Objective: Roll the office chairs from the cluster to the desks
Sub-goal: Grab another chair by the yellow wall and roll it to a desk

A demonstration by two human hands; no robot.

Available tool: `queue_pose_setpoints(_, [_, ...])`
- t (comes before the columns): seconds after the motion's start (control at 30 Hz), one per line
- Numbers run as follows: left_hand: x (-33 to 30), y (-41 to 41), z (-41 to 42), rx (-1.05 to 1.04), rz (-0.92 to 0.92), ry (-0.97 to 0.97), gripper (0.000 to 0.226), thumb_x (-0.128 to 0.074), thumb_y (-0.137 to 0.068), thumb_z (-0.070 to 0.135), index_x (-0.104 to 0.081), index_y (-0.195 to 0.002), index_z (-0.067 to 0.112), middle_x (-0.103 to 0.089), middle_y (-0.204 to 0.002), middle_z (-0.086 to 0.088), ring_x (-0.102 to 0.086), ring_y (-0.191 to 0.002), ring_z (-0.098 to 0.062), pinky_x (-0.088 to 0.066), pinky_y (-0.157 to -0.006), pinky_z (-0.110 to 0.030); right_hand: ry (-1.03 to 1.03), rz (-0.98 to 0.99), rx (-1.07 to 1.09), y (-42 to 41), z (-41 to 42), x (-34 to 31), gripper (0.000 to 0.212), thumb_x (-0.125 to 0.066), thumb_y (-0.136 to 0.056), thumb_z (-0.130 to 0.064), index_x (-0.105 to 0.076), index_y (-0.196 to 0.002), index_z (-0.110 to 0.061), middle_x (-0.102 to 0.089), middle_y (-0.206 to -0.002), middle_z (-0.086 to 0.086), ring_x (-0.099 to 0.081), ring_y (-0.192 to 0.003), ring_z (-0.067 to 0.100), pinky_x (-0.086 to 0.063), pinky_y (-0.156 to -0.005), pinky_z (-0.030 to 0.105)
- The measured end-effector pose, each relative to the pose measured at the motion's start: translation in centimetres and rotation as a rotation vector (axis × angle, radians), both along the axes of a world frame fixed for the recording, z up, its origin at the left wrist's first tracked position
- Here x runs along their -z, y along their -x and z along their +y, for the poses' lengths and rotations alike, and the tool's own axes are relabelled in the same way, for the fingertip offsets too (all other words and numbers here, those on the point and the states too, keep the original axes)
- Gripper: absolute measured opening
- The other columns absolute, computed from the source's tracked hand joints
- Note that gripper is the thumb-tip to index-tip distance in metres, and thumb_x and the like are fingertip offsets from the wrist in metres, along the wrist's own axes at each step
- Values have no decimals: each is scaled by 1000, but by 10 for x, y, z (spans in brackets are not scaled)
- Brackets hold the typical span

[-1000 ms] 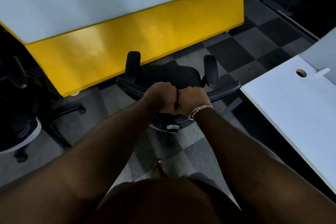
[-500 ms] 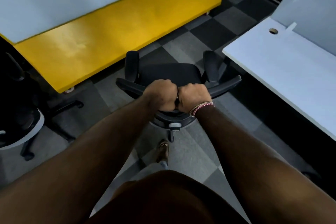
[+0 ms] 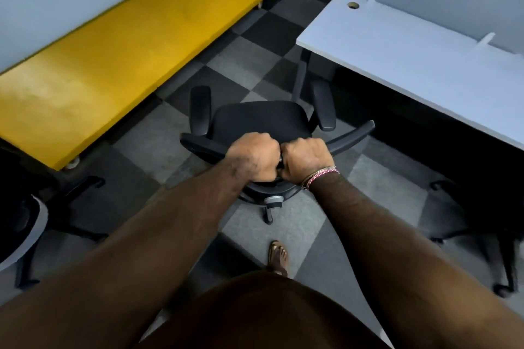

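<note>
Office chair (image 3: 259, 119) stood on checkered floor, just short of the white counter (image 3: 419, 59), not yet tucked in. Left hand (image 3: 253, 157) and right hand (image 3: 304, 161) both gripped its backrest top. Other chairs remained aside.

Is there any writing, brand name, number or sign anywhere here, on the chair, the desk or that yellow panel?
None can be read.
Office chair: no label or logo shows.
White desk: plain, only a round cable hole.
Yellow panel: plain, no print.
Both hands, left and right, cover the middle of the backrest's top edge.
</note>
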State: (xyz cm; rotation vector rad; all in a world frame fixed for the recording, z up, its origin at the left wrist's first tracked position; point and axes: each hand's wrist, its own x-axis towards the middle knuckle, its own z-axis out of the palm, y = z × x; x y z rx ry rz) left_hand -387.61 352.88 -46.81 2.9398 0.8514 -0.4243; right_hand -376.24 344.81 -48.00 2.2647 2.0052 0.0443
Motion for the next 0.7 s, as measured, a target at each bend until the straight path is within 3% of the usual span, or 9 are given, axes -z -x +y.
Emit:
queue_pose_setpoints(0.17, [2, 30, -24, 122, 17, -11, 23, -65, -79, 37, -52, -67, 22, -47, -62, 5, -51, -61, -21, -48, -60, -31, -49, -18, 122, 42, -41, 2, 34, -62, -78, -55, -69, -88, -24, -71, -81, 1, -69, -76, 29, -41, -61, 32])
queue_pose_setpoints(0.43, [7, 56, -61, 324, 82, -48, 22, -62, -83, 41, -61, -72, 22, -53, -64, 5, -50, -57, -17, -54, -61, -34, -66, -41, 233, 83, -98, 8, 31, -62, -77, -55, -65, -75, -24, -66, -68, -2, -66, -61, 25, -36, -53, 27])
queue_pose_setpoints(0.7, [2, 44, -77, 384, 82, -58, 24, -63, -84, 43, -62, -72, 22, -57, -65, 4, -51, -55, -15, -51, -56, -32, -108, -53, 271, 77, -117, 8, 30, -63, -77, -53, -63, -71, -23, -64, -65, -3, -64, -57, 24, -37, -51, 27])
